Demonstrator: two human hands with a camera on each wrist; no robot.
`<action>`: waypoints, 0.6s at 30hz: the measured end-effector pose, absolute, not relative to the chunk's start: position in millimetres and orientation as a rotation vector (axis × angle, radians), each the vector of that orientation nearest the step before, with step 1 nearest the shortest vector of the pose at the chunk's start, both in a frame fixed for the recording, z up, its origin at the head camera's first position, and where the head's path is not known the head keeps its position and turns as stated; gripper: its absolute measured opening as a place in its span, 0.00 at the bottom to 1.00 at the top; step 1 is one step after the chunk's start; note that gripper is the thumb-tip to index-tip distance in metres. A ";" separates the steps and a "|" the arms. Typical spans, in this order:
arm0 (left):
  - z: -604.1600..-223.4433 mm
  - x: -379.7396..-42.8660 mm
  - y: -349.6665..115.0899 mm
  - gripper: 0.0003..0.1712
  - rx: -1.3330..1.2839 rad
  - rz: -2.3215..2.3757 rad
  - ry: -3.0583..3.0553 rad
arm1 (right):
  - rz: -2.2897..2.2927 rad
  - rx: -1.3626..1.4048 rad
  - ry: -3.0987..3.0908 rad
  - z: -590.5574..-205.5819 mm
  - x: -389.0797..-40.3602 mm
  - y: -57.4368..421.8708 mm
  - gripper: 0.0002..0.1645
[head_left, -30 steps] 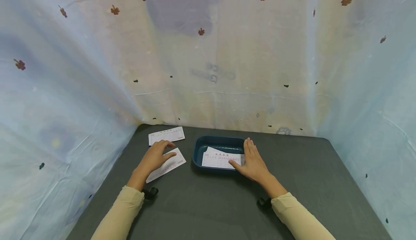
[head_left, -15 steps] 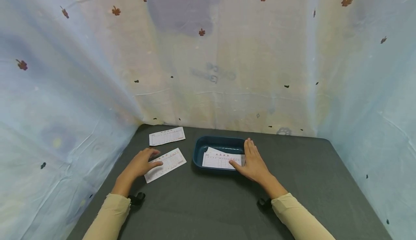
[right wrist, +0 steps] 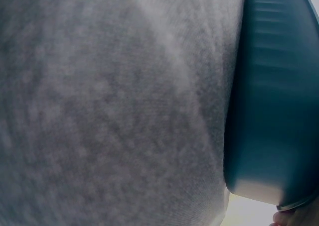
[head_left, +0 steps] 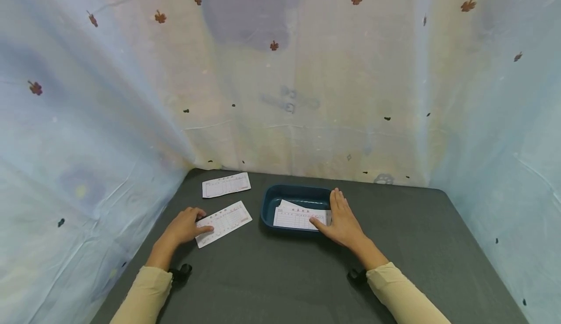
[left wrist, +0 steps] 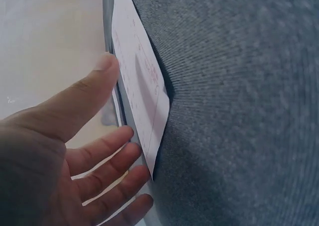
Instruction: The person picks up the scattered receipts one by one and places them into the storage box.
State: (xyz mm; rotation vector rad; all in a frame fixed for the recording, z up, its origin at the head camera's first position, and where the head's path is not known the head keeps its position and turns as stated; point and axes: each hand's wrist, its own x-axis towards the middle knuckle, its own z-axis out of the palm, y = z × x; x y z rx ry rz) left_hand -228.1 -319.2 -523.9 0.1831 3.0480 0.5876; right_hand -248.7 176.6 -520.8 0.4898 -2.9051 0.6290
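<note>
My left hand (head_left: pixel 183 226) is at the near-left end of a printed white paper slip (head_left: pixel 228 220), which lies slanted on the table. In the left wrist view the thumb (left wrist: pixel 97 84) and the fingers (left wrist: pixel 117 186) are spread apart around the slip's end. A second slip (head_left: pixel 226 185) lies farther back. My right hand (head_left: pixel 344 224) rests at the right end of a dark blue plastic tray (head_left: pixel 307 195), fingers straight along that end, thumb over its near side. Several slips (head_left: pixel 294 218) lie inside the tray. The right wrist view shows the tray's outer wall (right wrist: pixel 274 96), the hand mostly out of frame.
The dark grey table (head_left: pixel 280 280) has its back edge close to a hanging pale sheet (head_left: pixel 307 139) with leaf prints. The sheet also closes off the left and right sides. A black strap (head_left: pixel 180 273) is at the left wrist, another (head_left: pixel 357 276) at the right.
My left hand has drawn back left and toward me, from over the nearer slip to its near-left end, uncovering most of it. The right hand and tray have stayed put.
</note>
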 end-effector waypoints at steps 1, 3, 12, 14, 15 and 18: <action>-524.6 -227.1 -318.9 0.37 0.169 0.585 3.045 | 0.625 0.490 -2.907 -521.1 -248.6 176.6 0.74; -525.1 -225.0 -317.3 0.38 0.145 0.580 3.038 | 0.618 0.489 -2.911 -521.6 -248.3 176.5 0.74; -522.5 -221.6 -313.6 0.36 0.102 0.557 3.038 | 0.610 0.499 -2.901 -523.2 -249.4 176.6 0.74; -521.9 -221.4 -313.7 0.35 0.109 0.562 3.036 | 0.604 0.500 -2.902 -523.4 -249.7 176.8 0.74; -521.5 -221.3 -313.5 0.34 0.114 0.564 3.036 | 0.605 0.499 -2.904 -523.4 -249.9 176.8 0.74; -520.5 -221.1 -313.0 0.33 0.127 0.571 3.031 | 0.617 0.499 -2.906 -522.9 -250.6 176.9 0.74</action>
